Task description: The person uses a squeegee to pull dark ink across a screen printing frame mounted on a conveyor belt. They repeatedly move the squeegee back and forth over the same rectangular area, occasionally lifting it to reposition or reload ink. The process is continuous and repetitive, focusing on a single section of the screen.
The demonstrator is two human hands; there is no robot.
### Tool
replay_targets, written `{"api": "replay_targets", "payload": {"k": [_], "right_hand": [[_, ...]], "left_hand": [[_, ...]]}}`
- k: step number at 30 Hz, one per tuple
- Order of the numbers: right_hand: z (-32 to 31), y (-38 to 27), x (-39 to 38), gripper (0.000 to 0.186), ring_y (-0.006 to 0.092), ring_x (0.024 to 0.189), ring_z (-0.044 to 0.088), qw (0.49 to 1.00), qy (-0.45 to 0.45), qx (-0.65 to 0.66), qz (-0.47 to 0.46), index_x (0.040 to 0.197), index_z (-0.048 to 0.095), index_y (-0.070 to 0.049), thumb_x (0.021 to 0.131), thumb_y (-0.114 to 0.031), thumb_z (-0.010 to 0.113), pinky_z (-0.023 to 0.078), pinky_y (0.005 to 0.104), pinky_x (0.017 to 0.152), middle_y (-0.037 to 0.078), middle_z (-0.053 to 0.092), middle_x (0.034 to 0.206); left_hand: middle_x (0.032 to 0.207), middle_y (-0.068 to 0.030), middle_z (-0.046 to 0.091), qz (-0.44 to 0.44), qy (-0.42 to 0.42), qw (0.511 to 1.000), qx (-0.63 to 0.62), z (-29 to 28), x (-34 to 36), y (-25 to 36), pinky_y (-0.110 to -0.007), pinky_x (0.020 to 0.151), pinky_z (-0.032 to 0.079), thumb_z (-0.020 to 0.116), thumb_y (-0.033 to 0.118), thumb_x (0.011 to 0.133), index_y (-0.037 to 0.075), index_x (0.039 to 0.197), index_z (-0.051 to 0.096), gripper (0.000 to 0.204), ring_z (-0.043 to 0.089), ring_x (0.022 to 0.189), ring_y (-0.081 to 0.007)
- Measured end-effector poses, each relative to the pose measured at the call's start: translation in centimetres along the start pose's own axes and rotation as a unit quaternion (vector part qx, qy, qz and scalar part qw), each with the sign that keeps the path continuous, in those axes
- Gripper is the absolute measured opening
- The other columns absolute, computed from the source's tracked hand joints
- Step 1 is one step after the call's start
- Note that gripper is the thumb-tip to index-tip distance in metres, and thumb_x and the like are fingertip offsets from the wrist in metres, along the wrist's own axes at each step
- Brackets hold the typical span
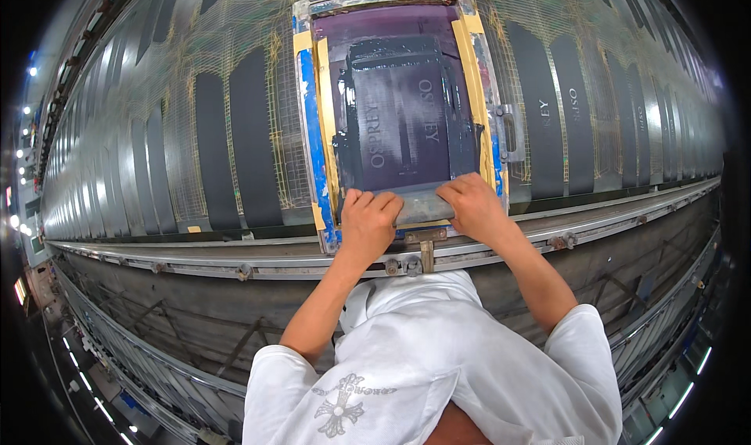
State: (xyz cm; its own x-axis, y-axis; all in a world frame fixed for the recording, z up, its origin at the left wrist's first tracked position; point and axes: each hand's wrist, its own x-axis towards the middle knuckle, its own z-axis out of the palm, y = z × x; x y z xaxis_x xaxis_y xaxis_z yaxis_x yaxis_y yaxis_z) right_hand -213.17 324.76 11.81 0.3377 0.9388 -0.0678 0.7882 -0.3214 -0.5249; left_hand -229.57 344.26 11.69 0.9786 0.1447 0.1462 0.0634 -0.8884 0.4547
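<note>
A screen-printing frame (307, 109) lies on the long table in front of me, its rim marked with blue paint and yellow tape. Inside it, dark wet ink (395, 50) borders a purple-grey mesh (403, 132) that bears lettering. Across the near end of the mesh is a squeegee (422, 206), a wide bar with a greyish grip. My left hand (371, 222) is closed over its left end, and my right hand (474, 207) is closed over the right end. The squeegee's lower edge is hidden from me.
Dark fabric panels (250, 140) lie in rows on the table on both sides of the frame; some at right (575, 109) carry pale lettering. Yellow grid lines mark the tabletop. A metal rail (313, 267) with clamps runs along the near edge, and a handle (512, 132) sticks out from the frame's right side.
</note>
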Motion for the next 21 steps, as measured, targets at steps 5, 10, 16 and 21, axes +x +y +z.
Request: {"api": "replay_targets", "payload": {"k": [5,10,16,21], "right_hand": [[-3.1,1.1,3.5,0.044,0.0327,0.101,0.067,0.999,-0.033,-0.020,0.003,0.107,0.073,-0.005,0.064,-0.005,0.082,0.049,0.0429,0.091,0.011,0.073,0.101],[-6.5,9.0,14.8,0.026,0.0378,0.084,0.070,0.993,0.090,-0.054,-0.054,0.090,0.073,-0.007,0.067,-0.012,0.083,0.055,0.0487,0.079,0.016,0.072,0.083],[-9.9,13.7,23.2,0.017,0.0386,0.080,0.071,0.999,0.016,-0.021,0.032,0.086,0.074,-0.008,0.076,-0.019,0.082,0.056,0.0499,0.076,0.018,0.072,0.079],[-8.8,14.8,23.6,0.024,0.0409,0.081,0.069,0.997,-0.011,0.004,0.075,0.095,0.075,-0.006,0.077,-0.020,0.084,0.054,0.0478,0.075,0.019,0.072,0.082]], "left_hand": [[0.096,-0.0008,0.075,0.021,-0.012,1.000,0.008,-1.4,4.3,-2.3,-0.039,0.080,0.042,0.078,0.000,0.061,0.013,0.095,0.076,0.036,0.064,0.082,-0.0223],[0.085,-0.0058,0.074,0.039,0.026,0.998,0.048,-2.1,17.1,-8.8,-0.042,0.078,0.042,0.080,0.008,0.065,0.014,0.088,0.078,0.023,0.067,0.077,-0.0293],[0.079,-0.0101,0.072,0.031,-0.004,0.997,0.073,-2.6,26.0,-13.1,-0.045,0.076,0.045,0.088,0.024,0.072,0.012,0.091,0.081,0.024,0.068,0.076,-0.0337],[0.077,-0.0109,0.073,0.013,-0.024,0.998,0.054,-2.0,26.4,-13.2,-0.046,0.078,0.047,0.086,0.025,0.074,0.015,0.091,0.081,0.020,0.069,0.075,-0.0336]]}}
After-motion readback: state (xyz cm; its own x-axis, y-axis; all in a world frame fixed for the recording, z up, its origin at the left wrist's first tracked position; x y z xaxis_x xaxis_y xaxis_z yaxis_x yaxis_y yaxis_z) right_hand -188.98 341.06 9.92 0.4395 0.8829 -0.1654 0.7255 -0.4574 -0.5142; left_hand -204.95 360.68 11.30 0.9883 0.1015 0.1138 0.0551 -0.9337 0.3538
